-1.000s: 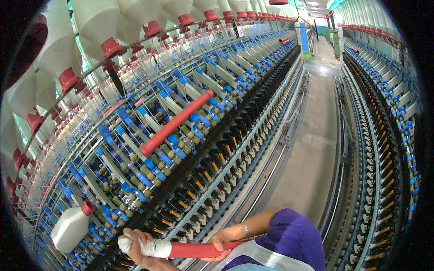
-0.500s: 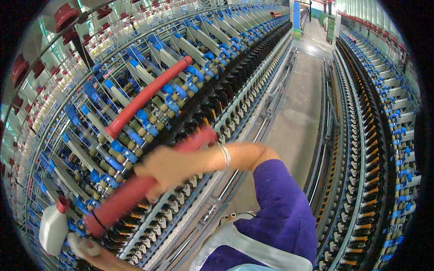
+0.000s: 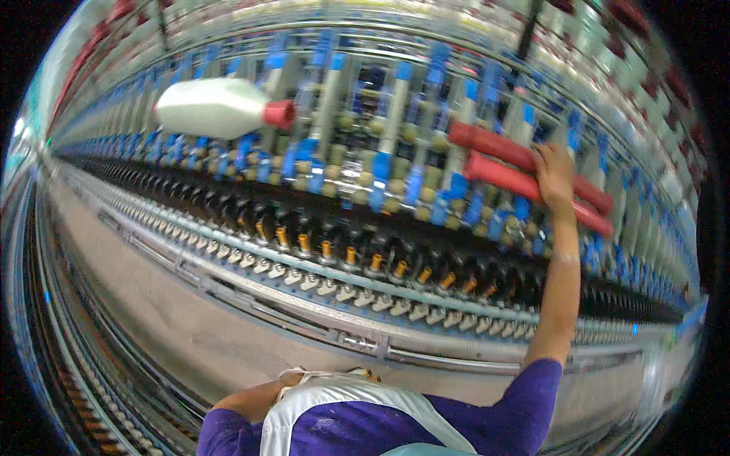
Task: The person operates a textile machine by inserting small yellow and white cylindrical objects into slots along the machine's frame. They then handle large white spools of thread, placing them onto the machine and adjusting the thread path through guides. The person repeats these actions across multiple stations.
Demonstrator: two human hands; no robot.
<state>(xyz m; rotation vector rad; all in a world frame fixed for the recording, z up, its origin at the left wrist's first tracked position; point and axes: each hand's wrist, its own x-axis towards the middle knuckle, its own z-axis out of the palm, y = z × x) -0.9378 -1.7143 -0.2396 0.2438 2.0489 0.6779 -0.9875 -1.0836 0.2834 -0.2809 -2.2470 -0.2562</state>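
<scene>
My right hand (image 3: 555, 175) reaches out to the right over the spinning frame, its fingers curled at two red tubes that lie side by side. The upper red tube (image 3: 490, 142) passes under the fingertips; the lower red tube (image 3: 498, 175) runs beneath the palm. Blur hides exactly how the fingers sit, but the hand appears closed on a tube. Low by my waist is my left hand (image 3: 292, 375), mostly covered by the white apron, fingers not visible. A white roving bobbin (image 3: 213, 108) with a red tube end lies across the machine at the left.
Blue-capped drafting arms (image 3: 384, 144) and rollers line the machine. Below them runs a row of spindles with orange tops (image 3: 327, 249), then a metal rail (image 3: 456, 365) along the aisle floor (image 3: 228, 327). Another machine row (image 3: 61, 365) stands at far left.
The view has swung round. The red tube my right hand was carrying now lies beside the other one, with that hand still at it. My left hand has withdrawn from near the bobbin to my waist.
</scene>
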